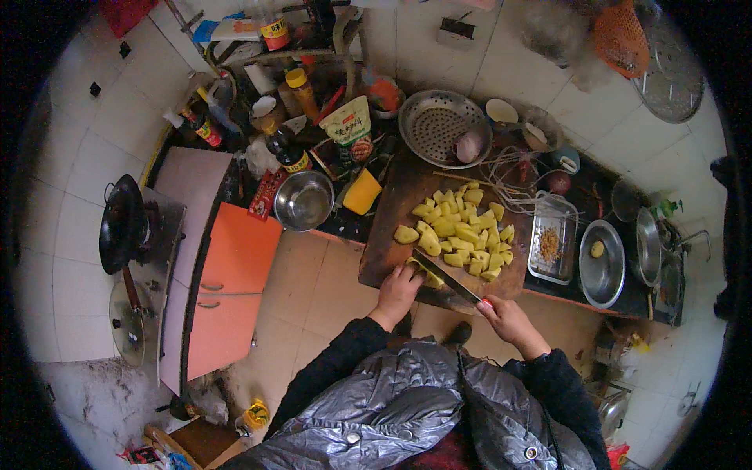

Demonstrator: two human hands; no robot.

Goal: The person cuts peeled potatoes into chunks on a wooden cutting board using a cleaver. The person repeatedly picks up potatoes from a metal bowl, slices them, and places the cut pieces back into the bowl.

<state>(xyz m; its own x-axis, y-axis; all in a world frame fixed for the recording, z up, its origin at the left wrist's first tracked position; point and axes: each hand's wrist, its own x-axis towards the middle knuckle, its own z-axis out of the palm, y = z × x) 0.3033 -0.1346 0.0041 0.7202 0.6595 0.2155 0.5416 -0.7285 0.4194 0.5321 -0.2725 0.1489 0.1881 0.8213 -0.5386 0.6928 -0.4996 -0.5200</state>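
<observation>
A wooden cutting board lies before me on the dark counter. Cut chunks of peeled potato are heaped over its middle. At the board's near edge my left hand presses a piece of potato with bent fingertips. My right hand grips the red handle of a kitchen knife. Its blade slants up and left over that piece, with the tip close to my left fingers. How deep the edge has gone into the potato cannot be seen.
A steel bowl and a piece of orange squash lie left of the board. Behind it rests a perforated steel basin. To the right are a steel tray and a basin. A wok stands far left.
</observation>
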